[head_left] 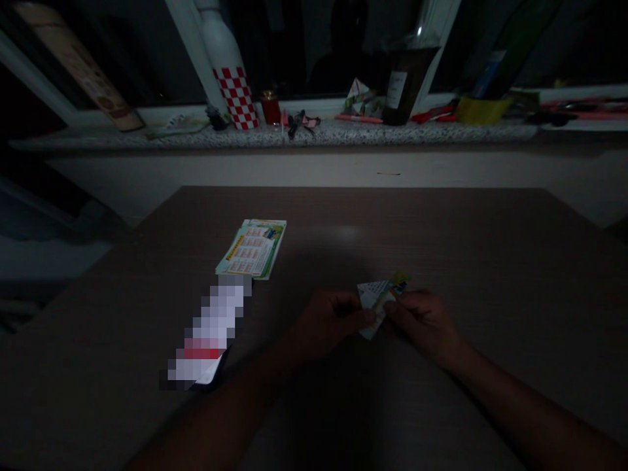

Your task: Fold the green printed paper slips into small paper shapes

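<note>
Folded card (377, 304) in two pinches, under poor light

Starting at the left, my left hand (328, 324) holds the card's near left edge between thumb and fingers. If that thumb presses unevenly, I judge the layers could slide askew and a crease set crooked. My right hand (429, 324) has the other side in a narrow pinch, beneath a colourful corner that sticks out; too hard a pull there could crumple or tear the paper. The card is between my hands, over the tabletop (466, 242); whether it touches the surface I can't tell. Dim light and my own shadow look like the likeliest cause of a bad edge.

Around me on the table, again from the left, a phone (210, 333) lies beside my left forearm, its face pixelated. Just beyond it is a stack of calendar cards (250, 248). The phone partly blocks the near side of that stack, and a careless swing of my forearm could knock one into the other.

Along the windowsill (324, 139) run a printed tube (88, 72), a checked bottle (236, 88), a small red jar (270, 109), a folded paper piece (360, 95), a dark bottle (396, 91) with a pale label, and a yellow pot (483, 111).
</note>
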Available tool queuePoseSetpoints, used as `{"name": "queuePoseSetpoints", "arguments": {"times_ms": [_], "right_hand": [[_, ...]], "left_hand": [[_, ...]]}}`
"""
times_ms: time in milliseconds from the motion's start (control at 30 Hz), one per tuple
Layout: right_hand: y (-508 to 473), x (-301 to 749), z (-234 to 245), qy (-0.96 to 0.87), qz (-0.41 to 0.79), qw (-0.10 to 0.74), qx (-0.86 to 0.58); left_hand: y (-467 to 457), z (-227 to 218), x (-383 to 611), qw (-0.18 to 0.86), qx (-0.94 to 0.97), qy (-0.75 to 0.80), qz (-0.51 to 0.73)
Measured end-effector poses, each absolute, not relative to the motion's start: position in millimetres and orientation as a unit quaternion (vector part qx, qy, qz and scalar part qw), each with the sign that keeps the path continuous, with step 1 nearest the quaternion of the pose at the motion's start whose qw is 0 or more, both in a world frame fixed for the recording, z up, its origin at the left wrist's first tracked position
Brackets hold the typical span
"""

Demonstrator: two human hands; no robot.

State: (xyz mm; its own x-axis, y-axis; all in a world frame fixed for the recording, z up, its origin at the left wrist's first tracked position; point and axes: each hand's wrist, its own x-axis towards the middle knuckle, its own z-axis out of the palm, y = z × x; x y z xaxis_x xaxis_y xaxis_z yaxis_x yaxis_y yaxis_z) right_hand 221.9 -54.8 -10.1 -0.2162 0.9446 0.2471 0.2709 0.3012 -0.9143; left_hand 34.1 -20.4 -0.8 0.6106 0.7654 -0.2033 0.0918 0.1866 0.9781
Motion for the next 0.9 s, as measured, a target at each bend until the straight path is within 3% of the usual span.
{"name": "queuePoseSetpoints", "arguments": {"times_ms": [167, 433, 733, 900], "right_hand": [[-55, 222, -13, -0.703, 0.409, 0.406, -0.416], [-55, 210, -13, -0.634, 0.48, 0.418, -0.439], [-56, 206, -12, -0.619, 0.541, 0.36, -0.44], [-53, 211, -12, -0.576, 0.55, 0.393, -0.46]], "left_hand": [[-21, -4, 37, 0.709, 0.541, 0.354, 0.281], [-26, -2, 42, 0.682, 0.496, 0.395, 0.365], [-25, 1, 43, 0.635, 0.477, 0.449, 0.409], [-22, 2, 41, 0.619, 0.463, 0.483, 0.412]]}}
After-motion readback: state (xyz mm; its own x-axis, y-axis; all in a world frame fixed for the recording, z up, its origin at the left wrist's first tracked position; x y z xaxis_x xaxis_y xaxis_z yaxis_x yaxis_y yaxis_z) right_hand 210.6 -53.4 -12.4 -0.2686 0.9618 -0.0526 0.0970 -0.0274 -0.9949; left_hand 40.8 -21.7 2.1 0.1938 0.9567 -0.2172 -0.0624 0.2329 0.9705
